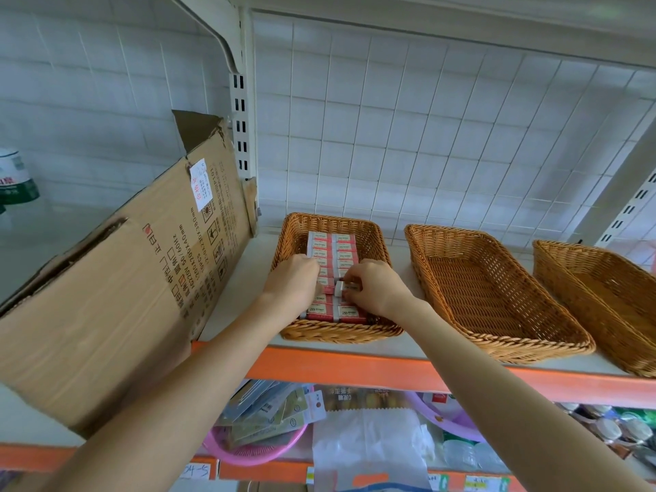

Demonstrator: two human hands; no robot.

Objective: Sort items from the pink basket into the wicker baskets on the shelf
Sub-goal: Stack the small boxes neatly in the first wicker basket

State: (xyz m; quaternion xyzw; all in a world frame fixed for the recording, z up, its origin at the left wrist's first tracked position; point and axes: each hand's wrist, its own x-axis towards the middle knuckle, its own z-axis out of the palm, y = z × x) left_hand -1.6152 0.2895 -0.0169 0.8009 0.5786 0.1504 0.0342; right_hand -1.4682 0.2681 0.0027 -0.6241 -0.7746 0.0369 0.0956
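Observation:
Three wicker baskets stand in a row on the shelf. The left wicker basket holds two neat rows of red-and-white eraser boxes. Both my hands are inside it. My right hand pinches one eraser box above the rows. My left hand rests on the boxes beside it, fingers curled down onto them. The middle wicker basket and the right wicker basket hold nothing. The pink basket sits on the lower shelf under my left arm, with packaged cards in it.
A large tilted cardboard box leans at the left of the shelf, close to the left basket. The orange shelf edge runs across below the baskets. A white plastic bag and jars fill the lower shelf.

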